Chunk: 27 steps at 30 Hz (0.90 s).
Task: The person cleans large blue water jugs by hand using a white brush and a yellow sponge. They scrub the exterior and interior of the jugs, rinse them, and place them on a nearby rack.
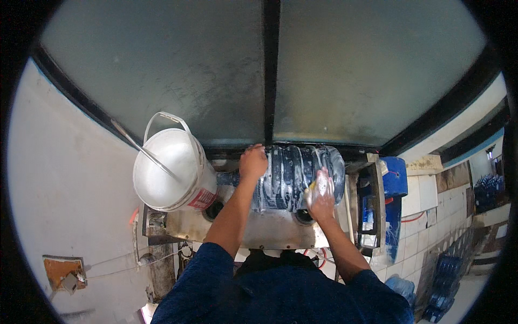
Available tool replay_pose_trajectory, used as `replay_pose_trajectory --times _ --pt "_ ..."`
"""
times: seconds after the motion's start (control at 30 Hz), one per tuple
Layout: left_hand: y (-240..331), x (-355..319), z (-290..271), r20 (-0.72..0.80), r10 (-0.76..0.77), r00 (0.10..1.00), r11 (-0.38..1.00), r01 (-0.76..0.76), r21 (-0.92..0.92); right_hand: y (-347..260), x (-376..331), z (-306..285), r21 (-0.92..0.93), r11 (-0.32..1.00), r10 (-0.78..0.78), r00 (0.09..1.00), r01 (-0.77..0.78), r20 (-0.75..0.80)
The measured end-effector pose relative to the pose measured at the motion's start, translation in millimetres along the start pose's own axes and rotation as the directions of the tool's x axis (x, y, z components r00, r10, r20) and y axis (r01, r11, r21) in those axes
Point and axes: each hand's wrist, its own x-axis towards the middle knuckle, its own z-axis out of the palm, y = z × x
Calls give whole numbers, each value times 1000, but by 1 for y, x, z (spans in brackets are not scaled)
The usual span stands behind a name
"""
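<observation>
A large ribbed blue water jug (281,181) lies on its side on a metal bench (270,232), its neck pointing left. White suds streak its wall. My left hand (252,162) grips the jug's shoulder at the neck end, the fingers curled over the far side. Toward the base end, my right hand (322,198) is closed around a soapy yellow sponge (309,189) and presses it against the jug. Foam covers part of that hand's fingers, and most of the sponge is hidden under it.
Left of the jug stands a white bucket (204,181) of whitish liquid, a metal rod (156,161) leaning in it. Frosted glass panels (372,70) rise behind the bench. A blue container (394,177) is at the right; several blue jugs (445,281) stand on the floor beyond.
</observation>
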Motion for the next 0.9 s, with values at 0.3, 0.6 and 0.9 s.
replay_pose_trajectory --times 0.3,0.6,0.9 --pt "9 1 1 -4 -76 997 997 76 -5 -55 125 6 -58 971 235 892 -231 387" --pt "3 3 7 -50 -14 999 999 13 -29 -10 110 8 -207 977 -5 984 43 181" --pt "3 -5 6 -39 -23 999 998 21 -63 -69 35 -4 -80 964 -234 950 255 209"
